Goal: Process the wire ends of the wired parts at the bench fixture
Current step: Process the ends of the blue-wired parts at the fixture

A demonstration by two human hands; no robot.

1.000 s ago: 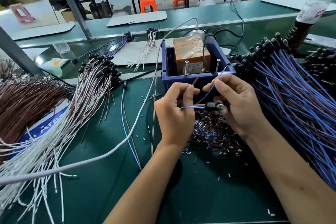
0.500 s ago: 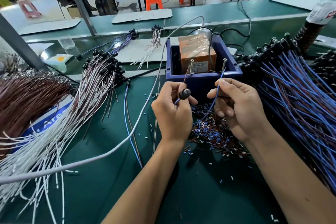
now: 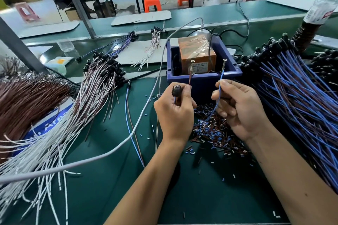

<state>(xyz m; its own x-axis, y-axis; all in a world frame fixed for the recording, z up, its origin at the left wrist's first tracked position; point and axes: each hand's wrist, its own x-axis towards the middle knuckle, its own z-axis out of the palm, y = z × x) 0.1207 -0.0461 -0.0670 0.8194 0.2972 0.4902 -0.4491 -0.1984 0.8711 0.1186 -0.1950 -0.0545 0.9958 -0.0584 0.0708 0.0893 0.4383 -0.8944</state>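
You hold one wired part in front of the blue bin (image 3: 204, 78) in the middle of the green bench (image 3: 113, 188). Its small black round head (image 3: 176, 90) sits at the top of your left hand (image 3: 174, 113), which is curled closed around it, thumb and forefinger pinching the brown wire (image 3: 190, 78) that runs up to the left screw (image 3: 192, 66) standing at the bin's front edge. Your right hand (image 3: 241, 109) pinches the blue wire (image 3: 220, 83) between thumb and forefinger, the other fingers curled in; that wire rises to the right screw (image 3: 223, 65). Whether either wire tip actually touches its screw is hard to tell from here. Inside the bin, behind the screws, stands an orange box (image 3: 196, 53) wrapped in clear film.

Just below your hands lies a heap of cut insulation bits (image 3: 214, 129), brown, blue and white. To your right spreads a thick bundle of blue and brown wired parts (image 3: 296, 100). To your left lie a fan of white wired parts (image 3: 73, 115) and, beyond it, a brown bundle (image 3: 22, 100). A grey cable (image 3: 117, 148) crosses the bench.
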